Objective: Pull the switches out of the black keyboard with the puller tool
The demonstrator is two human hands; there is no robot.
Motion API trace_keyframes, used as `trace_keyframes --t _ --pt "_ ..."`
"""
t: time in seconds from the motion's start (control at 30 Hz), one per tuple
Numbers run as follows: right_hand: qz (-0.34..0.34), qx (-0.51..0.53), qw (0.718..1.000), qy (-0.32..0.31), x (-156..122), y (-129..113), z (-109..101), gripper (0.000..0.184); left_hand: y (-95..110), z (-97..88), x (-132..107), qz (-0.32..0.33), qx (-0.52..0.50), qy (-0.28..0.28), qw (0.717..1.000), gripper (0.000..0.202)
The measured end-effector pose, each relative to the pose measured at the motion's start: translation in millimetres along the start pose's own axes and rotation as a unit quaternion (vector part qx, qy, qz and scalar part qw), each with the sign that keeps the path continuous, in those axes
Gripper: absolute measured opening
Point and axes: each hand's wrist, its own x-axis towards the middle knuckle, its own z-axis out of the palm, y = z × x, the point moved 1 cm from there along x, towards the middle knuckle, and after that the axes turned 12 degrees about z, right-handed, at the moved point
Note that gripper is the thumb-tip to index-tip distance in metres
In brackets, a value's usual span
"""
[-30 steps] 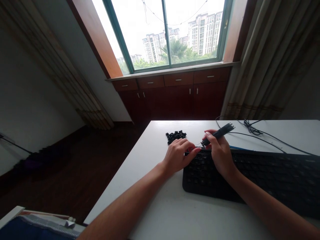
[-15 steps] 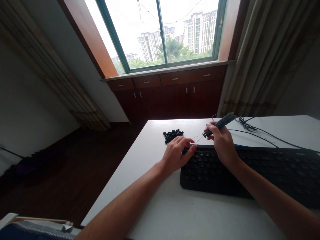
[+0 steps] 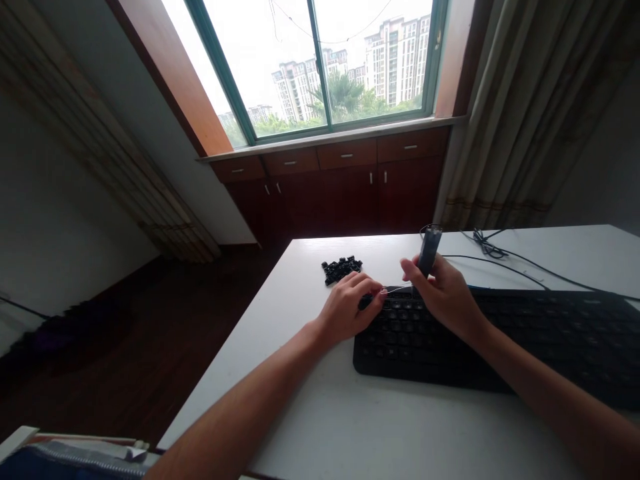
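Observation:
My right hand is closed around the dark handle of a keycap puller, which is tilted nearly upright over the keyboard's upper left part. Thin wire runs from its lower end toward my left hand. The thumb and forefinger of that hand are pinched together at the wire's end, just over the keyboard's top left corner. Under both hands lies a black keyboard. A small heap of black keycaps sits on the table just beyond my left hand. My fingers hide part of the wire.
The white table ends along a slanted left edge. Black cables lie coiled and stretched behind the keyboard on the right. A dark red cabinet stands under the window. Blue cloth with a zip shows at bottom left.
The puller's handle has swung from leaning right to nearly upright, its lower end dropping toward the keyboard. My left thumb and forefinger have closed together at the wire. The view has shifted slightly.

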Motion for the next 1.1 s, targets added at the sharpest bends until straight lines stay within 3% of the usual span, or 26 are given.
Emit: trace_keyframes --t 0.23,0.37,0.5,0.6,0.7,0.8,1.0,1.1 --pt "0.034 0.077 0.996 0.016 -2 -7 4 0.034 -2 0.1 -2 0.012 0.01 0.008 1.0 0.013" --pt "0.056 0.105 0.992 0.051 0 -4 2 0.039 -2 0.4 -3 0.025 0.021 0.0 0.999 0.013" --pt "0.087 0.147 0.984 0.048 2 2 3 0.041 -2 0.8 -2 0.025 0.018 0.003 1.0 0.011" --pt "0.094 0.238 0.966 0.017 2 3 7 0.037 -2 1.0 -1 0.027 0.016 -0.002 0.999 0.01" --pt "0.119 0.359 0.925 -0.042 2 2 11 0.03 -2 0.8 -1 0.027 0.017 -0.005 0.999 0.01" --pt "0.145 0.427 0.89 -0.06 1 0 13 0.027 -1 0.7 -1 0.026 0.017 -0.006 1.0 0.01" --pt "0.148 0.434 0.887 -0.048 2 0 13 0.024 1 -0.5 -1 0.012 0.012 -0.018 1.0 0.015" --pt "0.146 0.432 0.888 -0.053 2 0 14 0.027 4 -6.1 1 0.019 0.0 -0.059 0.998 0.034"
